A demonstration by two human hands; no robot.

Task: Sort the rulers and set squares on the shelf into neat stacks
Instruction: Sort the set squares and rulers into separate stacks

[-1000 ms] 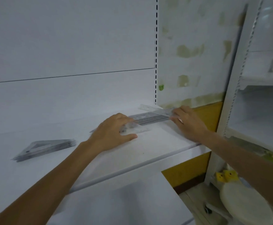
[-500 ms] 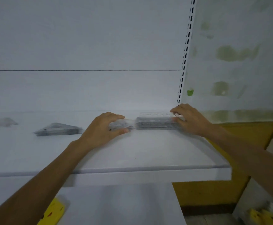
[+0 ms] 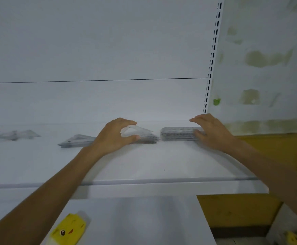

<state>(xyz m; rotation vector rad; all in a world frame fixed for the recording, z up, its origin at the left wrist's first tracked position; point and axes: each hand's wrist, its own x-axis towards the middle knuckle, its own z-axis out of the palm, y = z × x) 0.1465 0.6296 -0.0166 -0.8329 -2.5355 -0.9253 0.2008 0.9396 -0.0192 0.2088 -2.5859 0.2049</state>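
White shelf [image 3: 144, 165] boards and a white back panel fill the view, and both bare forearms reach forward and up over the shelf's front lip, wrists roughly level. On the left, the left hand [image 3: 116, 137] is cupped in a C: its thumb presses the near edge of a stack of clear set squares [image 3: 144, 134], the forefinger arches over the far side, and the pile sits flat on the shelf between them. Just to the right, apart by a narrow gap, lies a flat ruler stack [image 3: 177, 133]; the right hand [image 3: 213, 133] curls round its right end, thumb against the near side and forefinger stretched above the back edge. Left of the left wrist rests a second set-square pile [image 3: 77, 140], and farther left lie blurred loose clear pieces [image 3: 16, 134]. A slotted upright [image 3: 213, 55] rises behind the right hand, beside a stained wall [image 3: 268, 68]. A yellow packet [image 3: 69, 228] lies on the lower shelf.
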